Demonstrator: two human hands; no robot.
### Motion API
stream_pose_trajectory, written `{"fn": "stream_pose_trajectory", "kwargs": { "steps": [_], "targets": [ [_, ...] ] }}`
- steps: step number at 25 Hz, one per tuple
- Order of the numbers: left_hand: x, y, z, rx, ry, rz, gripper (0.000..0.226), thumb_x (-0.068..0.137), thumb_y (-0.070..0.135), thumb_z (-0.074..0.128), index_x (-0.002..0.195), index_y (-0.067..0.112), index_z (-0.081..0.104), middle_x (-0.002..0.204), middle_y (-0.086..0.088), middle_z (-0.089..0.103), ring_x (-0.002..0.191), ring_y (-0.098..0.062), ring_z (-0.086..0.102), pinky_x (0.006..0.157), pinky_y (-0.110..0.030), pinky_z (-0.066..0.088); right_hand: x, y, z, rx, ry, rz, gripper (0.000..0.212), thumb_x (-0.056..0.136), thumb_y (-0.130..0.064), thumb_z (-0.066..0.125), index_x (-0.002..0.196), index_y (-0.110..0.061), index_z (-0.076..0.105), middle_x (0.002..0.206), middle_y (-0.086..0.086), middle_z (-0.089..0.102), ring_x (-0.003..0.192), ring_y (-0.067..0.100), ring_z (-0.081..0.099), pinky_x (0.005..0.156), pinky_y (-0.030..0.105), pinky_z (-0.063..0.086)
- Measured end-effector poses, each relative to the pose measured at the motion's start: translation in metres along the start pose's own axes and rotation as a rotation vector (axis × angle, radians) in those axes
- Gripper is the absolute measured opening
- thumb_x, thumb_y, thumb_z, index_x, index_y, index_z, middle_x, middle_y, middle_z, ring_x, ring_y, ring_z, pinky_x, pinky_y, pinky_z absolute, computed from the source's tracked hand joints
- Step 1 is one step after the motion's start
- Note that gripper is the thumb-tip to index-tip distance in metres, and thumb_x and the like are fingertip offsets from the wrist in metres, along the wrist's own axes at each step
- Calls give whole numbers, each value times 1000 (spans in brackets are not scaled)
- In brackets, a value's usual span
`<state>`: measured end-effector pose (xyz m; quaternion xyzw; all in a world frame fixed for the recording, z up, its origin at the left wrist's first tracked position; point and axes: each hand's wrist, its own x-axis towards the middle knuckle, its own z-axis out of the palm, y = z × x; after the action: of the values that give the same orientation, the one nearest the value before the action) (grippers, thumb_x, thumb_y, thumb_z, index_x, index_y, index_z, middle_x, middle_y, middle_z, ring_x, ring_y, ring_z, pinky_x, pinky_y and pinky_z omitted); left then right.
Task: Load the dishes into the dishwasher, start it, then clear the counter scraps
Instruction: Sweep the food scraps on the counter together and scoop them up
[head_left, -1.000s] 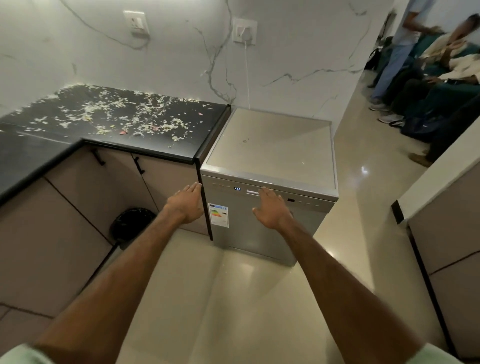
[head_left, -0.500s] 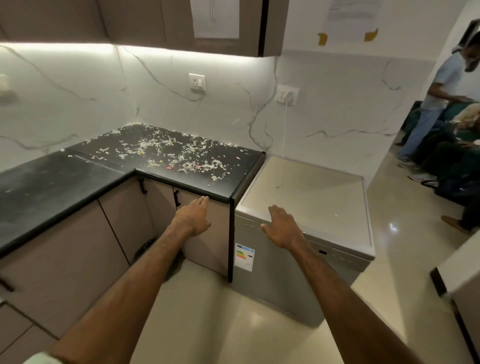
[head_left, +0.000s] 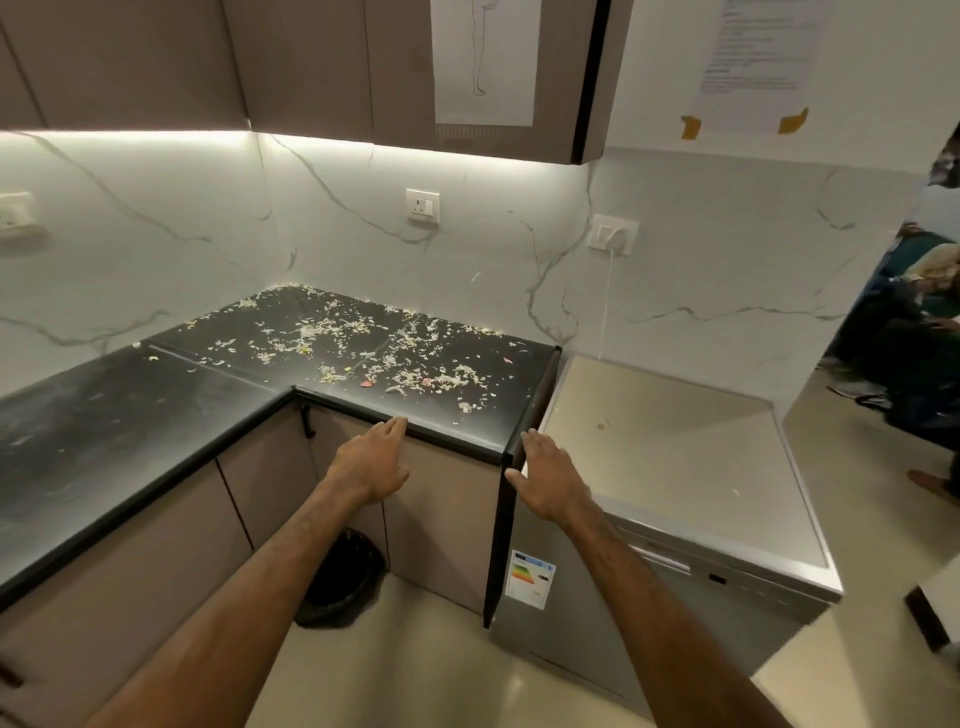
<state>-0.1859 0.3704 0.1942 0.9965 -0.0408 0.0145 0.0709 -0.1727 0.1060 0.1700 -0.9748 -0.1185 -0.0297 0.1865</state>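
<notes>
A silver dishwasher (head_left: 670, 457) stands on the right with its door closed and an energy label on the front. Pale food scraps (head_left: 358, 353) are scattered over the black L-shaped counter (head_left: 104, 431) to its left. My left hand (head_left: 371, 465) reaches forward with straight fingers, fingertips at the counter's front edge, holding nothing. My right hand (head_left: 550, 480) is held flat and empty in front of the counter's right end, beside the dishwasher's near left corner. No dishes are in view.
A black bin (head_left: 340, 577) sits on the floor in the cabinet corner below my left arm. Wall cabinets (head_left: 311, 67) hang over the counter. A cord runs from a wall socket (head_left: 613, 235) down behind the dishwasher. People sit at the far right (head_left: 914, 332).
My view has lifted from the dishwasher front to the counter. My right hand left the dishwasher's control strip and both hands rose toward the counter edge, still empty.
</notes>
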Motion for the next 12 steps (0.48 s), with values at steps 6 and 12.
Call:
{"fn": "stream_pose_trajectory", "kwargs": {
  "steps": [6, 12],
  "targets": [
    [64, -62, 15, -55, 40, -50, 77, 90, 32, 54, 157, 15, 18, 161, 2, 26, 142, -17, 37, 103, -40, 44, 110, -15, 40, 54, 13, -80, 70, 100, -40, 51, 156, -11, 20, 164, 7, 18, 152, 22, 14, 122, 39, 12],
    [117, -132, 33, -33, -30, -196, 77, 95, 33, 53, 158, 16, 11, 164, 3, 18, 147, -15, 27, 110, -39, 39, 192, -14, 103, 60, -138, -83, 69, 100, -39, 52, 155, -9, 24, 163, 9, 21, 151, 22, 18, 124, 38, 15]
  ]
}}
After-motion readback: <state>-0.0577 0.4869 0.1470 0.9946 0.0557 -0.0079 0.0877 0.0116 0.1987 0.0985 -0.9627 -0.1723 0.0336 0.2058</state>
